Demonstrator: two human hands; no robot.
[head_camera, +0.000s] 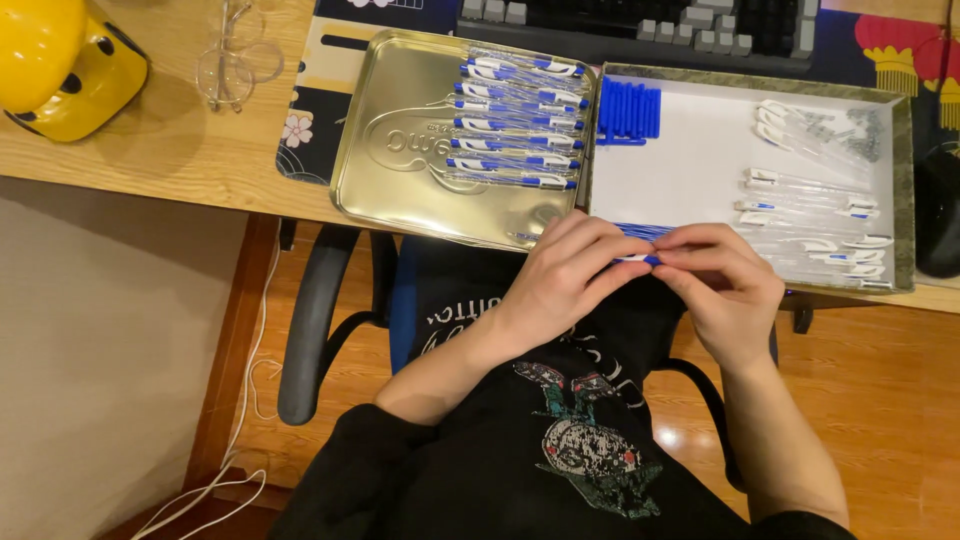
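My left hand (566, 272) and my right hand (722, 283) meet in front of the desk edge, both pinching one blue and white pen (638, 259) between the fingertips. Just above them lies a shallow white box (700, 150) with blue pen refills (629, 110) at its upper left, clear pen barrels (815, 215) on its right side and small springs (868, 130) in the far corner. To the left, a gold metal tin lid (400, 190) carries several finished blue and white pens (518, 125) in a row.
A keyboard (640, 22) sits behind the tin on a patterned desk mat (305, 120). Round glasses (232, 55) and a yellow toy-like object (62, 62) lie on the wooden desk at left. A black mouse (940, 210) is at right. Chair armrest (310, 320) and white cables (240, 420) are below.
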